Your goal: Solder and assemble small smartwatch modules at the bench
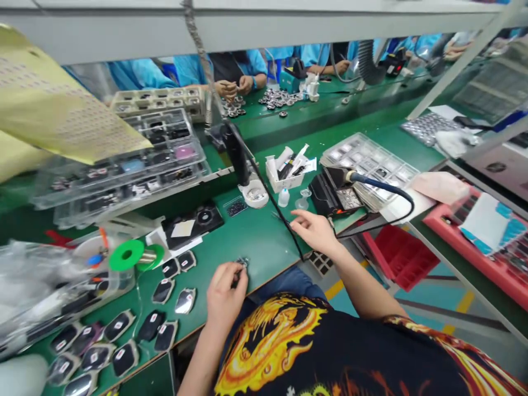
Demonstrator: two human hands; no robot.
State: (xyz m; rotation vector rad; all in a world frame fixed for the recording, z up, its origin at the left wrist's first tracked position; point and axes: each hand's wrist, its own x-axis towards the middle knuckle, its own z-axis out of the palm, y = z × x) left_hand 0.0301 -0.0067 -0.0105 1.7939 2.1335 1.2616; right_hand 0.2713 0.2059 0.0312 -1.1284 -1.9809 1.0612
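My left hand (pixel 225 293) rests on the green bench near its front edge, fingers pinched on a small dark component (pixel 241 263). My right hand (pixel 314 230) hovers over the bench to the right, fingers spread and holding nothing, close to a black cable (pixel 284 220) and a soldering station (pixel 336 193). The soldering iron's blue handle (pixel 371 180) lies in its stand just beyond that hand.
Several black oval parts (pixel 124 330) lie at the front left. A green solder spool (pixel 127 254), clear trays (pixel 136 159), a white tool box (pixel 284 170) and a tray of small parts (pixel 371 159) crowd the bench. Red bins (pixel 398 256) sit right. Other people work across the far bench.
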